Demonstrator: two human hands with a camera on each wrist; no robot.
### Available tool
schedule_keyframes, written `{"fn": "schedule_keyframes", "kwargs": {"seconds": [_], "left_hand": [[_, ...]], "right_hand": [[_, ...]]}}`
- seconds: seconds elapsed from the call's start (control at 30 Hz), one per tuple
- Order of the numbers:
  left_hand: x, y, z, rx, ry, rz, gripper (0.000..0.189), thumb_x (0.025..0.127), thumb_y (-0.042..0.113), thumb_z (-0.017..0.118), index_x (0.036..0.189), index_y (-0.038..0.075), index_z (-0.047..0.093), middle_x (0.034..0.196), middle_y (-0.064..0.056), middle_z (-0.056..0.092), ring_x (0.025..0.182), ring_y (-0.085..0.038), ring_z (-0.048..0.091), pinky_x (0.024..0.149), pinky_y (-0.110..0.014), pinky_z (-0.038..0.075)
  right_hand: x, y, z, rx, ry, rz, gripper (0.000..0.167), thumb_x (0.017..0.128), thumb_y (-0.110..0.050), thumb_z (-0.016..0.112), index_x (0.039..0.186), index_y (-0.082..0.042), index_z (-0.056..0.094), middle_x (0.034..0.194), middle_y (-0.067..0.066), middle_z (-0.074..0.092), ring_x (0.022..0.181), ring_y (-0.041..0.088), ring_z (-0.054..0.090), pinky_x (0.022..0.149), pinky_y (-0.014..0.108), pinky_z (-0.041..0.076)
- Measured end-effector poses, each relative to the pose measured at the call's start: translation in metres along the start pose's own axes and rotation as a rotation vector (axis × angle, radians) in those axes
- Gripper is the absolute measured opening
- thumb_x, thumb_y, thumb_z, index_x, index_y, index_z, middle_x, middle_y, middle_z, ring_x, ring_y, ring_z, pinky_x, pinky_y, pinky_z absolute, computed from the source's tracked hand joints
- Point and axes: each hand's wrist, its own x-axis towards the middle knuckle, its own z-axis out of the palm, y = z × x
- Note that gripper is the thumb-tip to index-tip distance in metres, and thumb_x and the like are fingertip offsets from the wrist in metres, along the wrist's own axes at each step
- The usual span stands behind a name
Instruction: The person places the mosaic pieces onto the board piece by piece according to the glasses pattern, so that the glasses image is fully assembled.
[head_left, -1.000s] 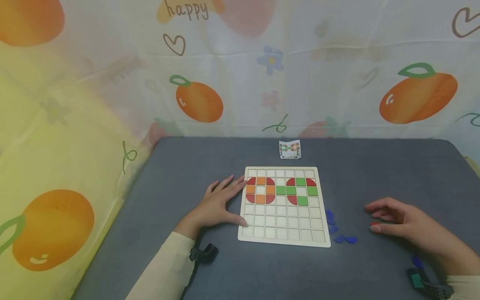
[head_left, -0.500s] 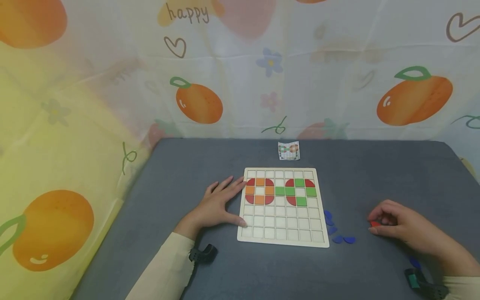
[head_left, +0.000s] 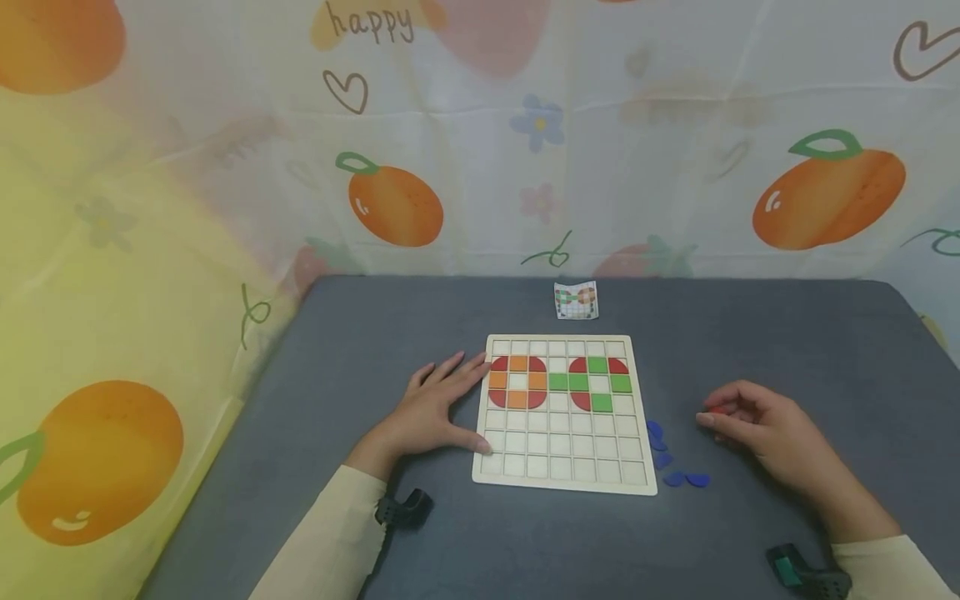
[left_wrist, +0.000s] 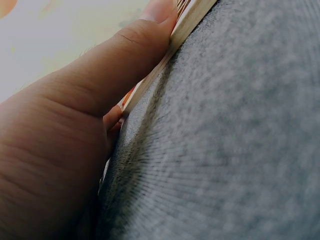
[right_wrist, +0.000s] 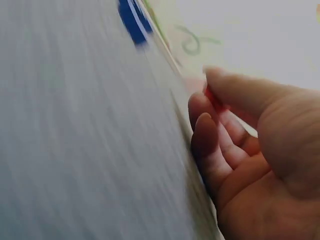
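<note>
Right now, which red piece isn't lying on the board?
The red piece pinched in the right hand; the other visible red pieces all lie in cells of the board.

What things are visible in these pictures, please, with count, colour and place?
table: one, grey, lower view
board: one, cream, on the table
red tiles: seven, red, on the board
orange tiles: four, orange, left on the board
green tiles: five, green, board's centre and right
blue pieces: about five, blue, right of the board
red piece: one, red, right of the blue pieces
card: one, white, patterned, behind the board
printed cloth: count unclear, white and yellow, behind the table
wrist devices: two, black, near the bottom
sleeves: two, cream, bottom
left hand: one, on the board's left edge
right hand: one, pinching the red piece
</note>
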Motion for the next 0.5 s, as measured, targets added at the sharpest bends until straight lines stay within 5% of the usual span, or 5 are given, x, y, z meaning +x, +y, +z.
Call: {"fn": "schedule_keyframes", "kwargs": {"seconds": [0.17, 0.33, 0.5], "left_hand": [[-0.001, 0.0, -0.001, -0.001, 0.006, -0.007, 0.128, 0.074, 0.074, 0.09, 0.175, 0.025, 0.028, 0.179, 0.012, 0.018, 0.166, -0.021, 0.005, 0.125, -0.062, 0.0], [-0.002, 0.0, -0.001, -0.005, 0.012, 0.002, 0.128, 0.074, 0.074, 0.09, 0.175, 0.024, 0.029, 0.179, 0.011, 0.019, 0.166, -0.022, 0.005, 0.125, -0.062, 0.001], [0.0, 0.0, 0.0, -0.002, 0.011, 0.012, 0.129, 0.074, 0.075, 0.09, 0.175, 0.024, 0.028, 0.179, 0.01, 0.019, 0.166, -0.023, 0.005, 0.125, -0.063, 0.001]], "right_hand": [[0.008, -0.011, 0.016, 0.057, -0.021, 0.016, 0.023, 0.107, -0.009, 0.073, 0.126, 0.004, 0.073, 0.105, 0.01, 0.077, 0.086, 0.012, 0.073, 0.073, 0.026, 0.059], [0.014, -0.017, 0.023, 0.038, -0.048, 0.034, 0.025, 0.106, -0.013, 0.076, 0.125, 0.002, 0.072, 0.1, 0.006, 0.075, 0.084, 0.015, 0.071, 0.072, 0.029, 0.057], [0.013, -0.016, 0.022, -0.136, -0.092, -0.014, 0.019, 0.099, -0.017, 0.085, 0.114, -0.007, 0.078, 0.097, -0.002, 0.066, 0.081, 0.014, 0.06, 0.069, 0.03, 0.049]]}}
